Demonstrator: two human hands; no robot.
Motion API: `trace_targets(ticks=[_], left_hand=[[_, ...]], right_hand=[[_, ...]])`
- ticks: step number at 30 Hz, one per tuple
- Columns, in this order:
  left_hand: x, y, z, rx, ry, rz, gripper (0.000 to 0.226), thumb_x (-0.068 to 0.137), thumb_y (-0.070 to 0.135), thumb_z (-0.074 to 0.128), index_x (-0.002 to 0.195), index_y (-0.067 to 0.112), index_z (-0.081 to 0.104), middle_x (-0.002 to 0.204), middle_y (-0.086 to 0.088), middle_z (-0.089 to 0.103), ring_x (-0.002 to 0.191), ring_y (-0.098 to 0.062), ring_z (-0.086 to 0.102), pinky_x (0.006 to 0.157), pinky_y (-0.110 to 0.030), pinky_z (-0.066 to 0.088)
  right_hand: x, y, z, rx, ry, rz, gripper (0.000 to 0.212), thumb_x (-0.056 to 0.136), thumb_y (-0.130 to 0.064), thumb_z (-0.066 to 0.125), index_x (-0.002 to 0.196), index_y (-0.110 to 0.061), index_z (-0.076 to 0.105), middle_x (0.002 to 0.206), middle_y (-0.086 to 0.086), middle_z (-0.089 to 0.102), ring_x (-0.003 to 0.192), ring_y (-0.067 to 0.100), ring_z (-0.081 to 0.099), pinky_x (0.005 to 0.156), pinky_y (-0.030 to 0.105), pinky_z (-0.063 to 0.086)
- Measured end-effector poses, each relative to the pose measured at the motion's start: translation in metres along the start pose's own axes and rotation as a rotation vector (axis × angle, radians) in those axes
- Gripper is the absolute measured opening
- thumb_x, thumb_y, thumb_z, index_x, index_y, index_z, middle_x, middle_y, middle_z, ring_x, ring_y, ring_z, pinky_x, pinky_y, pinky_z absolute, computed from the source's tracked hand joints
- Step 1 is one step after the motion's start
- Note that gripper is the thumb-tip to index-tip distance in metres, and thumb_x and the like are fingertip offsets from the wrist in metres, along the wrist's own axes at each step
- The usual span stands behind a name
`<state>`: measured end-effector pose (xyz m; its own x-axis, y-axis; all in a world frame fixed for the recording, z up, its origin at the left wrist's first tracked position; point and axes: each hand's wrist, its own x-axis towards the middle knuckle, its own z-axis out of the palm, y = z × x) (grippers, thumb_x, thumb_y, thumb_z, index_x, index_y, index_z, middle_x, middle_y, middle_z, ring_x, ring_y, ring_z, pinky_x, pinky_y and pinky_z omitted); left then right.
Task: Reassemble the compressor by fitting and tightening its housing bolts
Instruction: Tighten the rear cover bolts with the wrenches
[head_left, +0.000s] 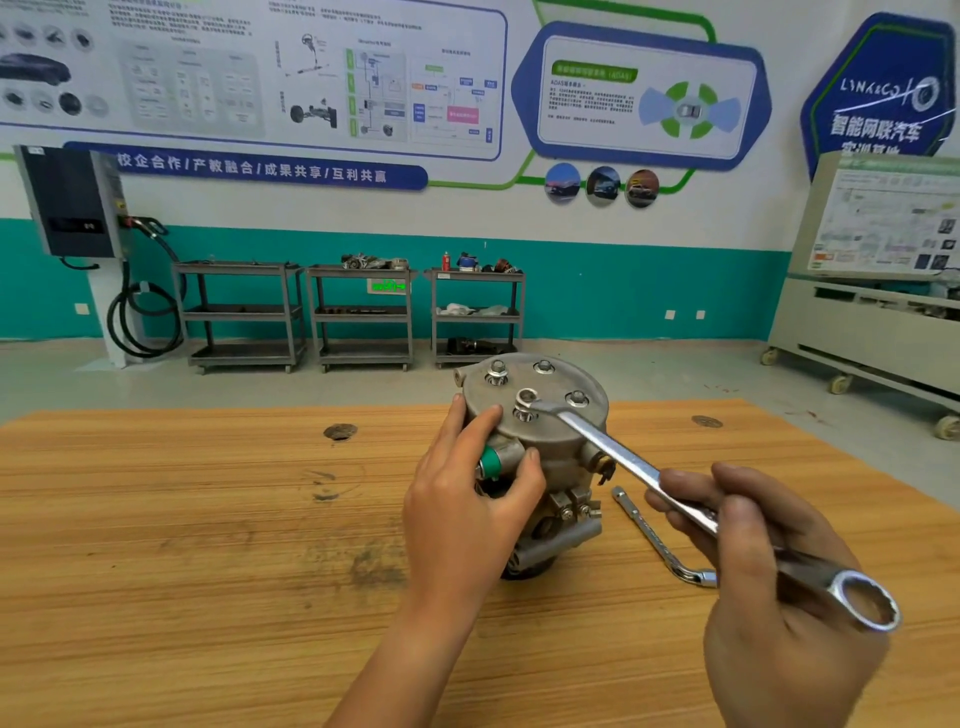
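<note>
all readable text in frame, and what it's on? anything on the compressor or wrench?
"校企合作/产教融合/成果共享/互利共赢": blue wall banner
"LYNK&CO": blue hexagon sign
"智能网联汽车": same sign, below the brand; the next line is partly hidden
"ADAS": green header on the blue-framed panel; the rest is blurred
Poster text and display board: too small to read
compressor, wrench: no legible markings
</note>
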<state>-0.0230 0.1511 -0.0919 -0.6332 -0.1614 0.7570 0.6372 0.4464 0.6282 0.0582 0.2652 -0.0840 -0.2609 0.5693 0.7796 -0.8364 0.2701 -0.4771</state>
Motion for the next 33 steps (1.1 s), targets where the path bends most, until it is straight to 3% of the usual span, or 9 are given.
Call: trace_targets(ticks=[4, 7, 10, 14, 21, 25, 31, 33], left_hand=[[0.000, 0.000, 0.000, 0.002, 0.008, 0.002, 0.049, 0.072, 0.034, 0.063, 0.118, 0.017, 0.065, 0.136, -0.007, 0.051, 0.122, -0.011, 0.047, 0.095, -0.021, 0.036], [0.000, -0.001, 0.000, -0.004, 0.013, 0.004, 0.048, 0.072, 0.034, 0.063, 0.117, 0.019, 0.065, 0.136, -0.006, 0.050, 0.121, -0.006, 0.043, 0.093, -0.014, 0.031], [0.000, -0.001, 0.000, -0.006, 0.013, 0.006, 0.048, 0.072, 0.034, 0.063, 0.117, 0.018, 0.065, 0.136, -0.006, 0.050, 0.121, -0.007, 0.043, 0.092, -0.011, 0.029], [0.000, -0.002, 0.001, -0.003, 0.012, 0.010, 0.048, 0.072, 0.033, 0.063, 0.117, 0.018, 0.065, 0.136, -0.006, 0.051, 0.121, -0.007, 0.043, 0.092, -0.012, 0.031], [0.000, -0.002, 0.001, -0.011, 0.013, 0.013, 0.048, 0.072, 0.033, 0.063, 0.117, 0.018, 0.065, 0.136, -0.007, 0.051, 0.122, -0.007, 0.043, 0.093, -0.014, 0.032], [0.000, -0.002, 0.001, -0.011, 0.017, 0.013, 0.048, 0.072, 0.032, 0.064, 0.117, 0.017, 0.065, 0.135, -0.008, 0.051, 0.121, -0.009, 0.044, 0.095, -0.016, 0.031], [0.000, -0.002, 0.001, -0.010, 0.022, 0.013, 0.048, 0.072, 0.033, 0.064, 0.117, 0.016, 0.066, 0.135, -0.009, 0.051, 0.120, -0.009, 0.044, 0.098, -0.023, 0.033], [-0.001, -0.002, 0.001, -0.004, 0.029, 0.013, 0.047, 0.072, 0.033, 0.064, 0.116, 0.016, 0.066, 0.135, -0.009, 0.052, 0.120, -0.010, 0.045, 0.098, -0.024, 0.032]], right_hand=[[-0.003, -0.001, 0.003, -0.030, -0.009, 0.020, 0.019, 0.086, -0.023, 0.051, 0.084, -0.033, 0.066, 0.080, -0.016, 0.072, 0.075, 0.010, 0.070, 0.069, 0.019, 0.055], [0.000, 0.001, 0.002, -0.007, 0.042, 0.103, 0.021, 0.087, -0.015, 0.051, 0.077, -0.027, 0.065, 0.075, -0.010, 0.072, 0.071, 0.013, 0.070, 0.062, 0.016, 0.054], [0.004, -0.003, 0.002, 0.061, 0.080, 0.106, 0.021, 0.085, -0.020, 0.051, 0.076, -0.030, 0.068, 0.073, -0.006, 0.072, 0.065, 0.017, 0.070, 0.059, 0.017, 0.054], [0.007, -0.007, 0.006, 0.073, 0.069, 0.026, 0.023, 0.085, -0.019, 0.048, 0.080, -0.031, 0.067, 0.076, -0.009, 0.073, 0.066, 0.014, 0.070, 0.060, 0.017, 0.054], [0.004, -0.003, 0.004, -0.008, 0.037, 0.099, 0.013, 0.084, -0.028, 0.049, 0.085, -0.019, 0.059, 0.080, -0.010, 0.073, 0.074, 0.018, 0.071, 0.064, 0.017, 0.054], [0.011, -0.006, 0.004, -0.033, -0.013, 0.141, 0.008, 0.088, -0.017, 0.050, 0.086, -0.019, 0.057, 0.079, -0.011, 0.072, 0.077, 0.016, 0.070, 0.066, 0.016, 0.054], [0.034, -0.015, 0.009, -0.041, -0.073, 0.237, 0.045, 0.092, -0.005, 0.043, 0.082, -0.045, 0.059, 0.081, 0.000, 0.071, 0.068, 0.015, 0.069, 0.063, 0.017, 0.054], [0.037, -0.013, 0.009, -0.030, -0.013, 0.289, 0.047, 0.093, 0.002, 0.041, 0.084, -0.041, 0.059, 0.077, 0.005, 0.071, 0.062, 0.016, 0.068, 0.060, 0.018, 0.054]])
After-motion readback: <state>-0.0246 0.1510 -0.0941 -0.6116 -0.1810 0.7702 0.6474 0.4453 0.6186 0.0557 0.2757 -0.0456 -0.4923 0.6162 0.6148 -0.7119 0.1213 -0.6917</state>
